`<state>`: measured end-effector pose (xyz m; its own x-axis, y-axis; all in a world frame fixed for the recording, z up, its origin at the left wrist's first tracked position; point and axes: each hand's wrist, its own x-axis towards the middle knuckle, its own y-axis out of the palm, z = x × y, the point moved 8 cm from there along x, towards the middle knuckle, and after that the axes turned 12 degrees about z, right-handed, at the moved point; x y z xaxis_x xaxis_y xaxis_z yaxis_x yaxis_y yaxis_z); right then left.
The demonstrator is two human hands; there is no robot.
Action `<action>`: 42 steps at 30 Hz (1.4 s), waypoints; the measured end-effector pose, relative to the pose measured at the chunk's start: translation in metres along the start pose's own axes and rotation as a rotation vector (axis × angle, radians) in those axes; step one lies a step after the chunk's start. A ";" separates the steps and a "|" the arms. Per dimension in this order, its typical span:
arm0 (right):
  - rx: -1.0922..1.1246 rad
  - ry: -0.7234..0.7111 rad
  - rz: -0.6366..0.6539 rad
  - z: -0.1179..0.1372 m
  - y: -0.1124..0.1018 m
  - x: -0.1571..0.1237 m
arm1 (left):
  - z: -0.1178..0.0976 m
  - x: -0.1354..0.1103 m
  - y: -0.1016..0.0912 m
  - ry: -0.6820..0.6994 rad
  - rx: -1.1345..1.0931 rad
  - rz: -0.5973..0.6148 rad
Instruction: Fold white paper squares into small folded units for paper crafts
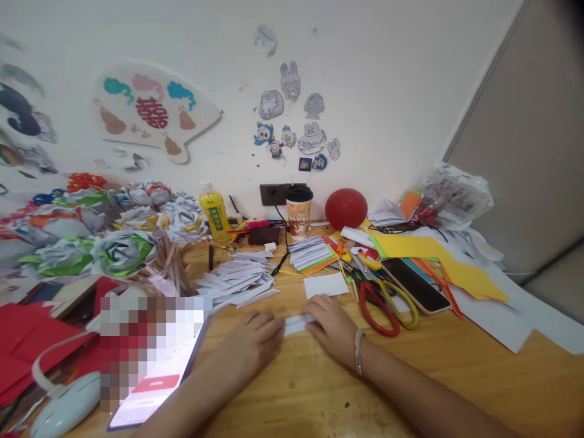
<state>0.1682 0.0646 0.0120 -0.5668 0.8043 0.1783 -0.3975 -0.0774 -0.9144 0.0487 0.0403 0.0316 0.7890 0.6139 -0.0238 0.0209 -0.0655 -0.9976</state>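
Note:
A small white paper strip (296, 323) lies on the wooden table (319, 389) between my two hands. My left hand (254, 342) rests knuckles up on the wood, its fingers curled and pressed on the strip's left end. My right hand (332, 323), with a metal bangle at the wrist, presses fingers down on the strip's right end. A blank white sheet (325, 285) lies just behind my right hand. A heap of folded white paper pieces (237, 280) sits behind my left hand.
Red scissors (375, 301) and yellow scissors (398, 297) lie right of my hand, beside a dark phone (415, 285) and yellow paper (438, 258). A lit phone (155, 383) and mouse (66, 406) lie left. Paper flowers (114, 240), yellow bottle (214, 213), cup (298, 213), red balloon (345, 208) stand behind.

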 end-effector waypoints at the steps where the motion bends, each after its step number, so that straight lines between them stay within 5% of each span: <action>1: -0.090 -0.105 0.024 0.009 0.002 0.000 | -0.002 0.001 0.001 0.035 -0.010 -0.010; 4: -0.327 -0.290 0.064 0.022 0.009 -0.001 | -0.006 0.002 0.005 0.109 0.014 -0.061; 9: -0.406 -0.291 0.038 0.022 0.014 0.001 | 0.001 0.009 0.011 -0.034 -0.065 -0.073; 17: -0.031 0.039 -0.024 0.005 0.002 0.005 | 0.020 0.017 0.010 -0.255 -0.294 -0.113; 25: 0.026 0.294 -0.052 -0.020 0.001 0.005 | 0.038 0.015 0.014 -0.528 -0.232 -0.086; 31: -0.190 -0.095 0.054 0.015 0.007 0.003 | 0.006 0.017 0.012 -0.228 0.062 -0.043; 35: -0.169 -0.128 0.139 0.011 0.001 -0.006 | -0.006 -0.001 0.023 -0.050 -0.003 0.157; 42: -0.200 -0.161 0.312 -0.007 -0.002 -0.012 | 0.008 -0.017 0.028 -0.150 -0.127 0.384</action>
<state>0.1809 0.0590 0.0091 -0.7500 0.6567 -0.0791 -0.0488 -0.1742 -0.9835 0.0311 0.0346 0.0031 0.6564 0.6334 -0.4099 -0.1741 -0.4015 -0.8992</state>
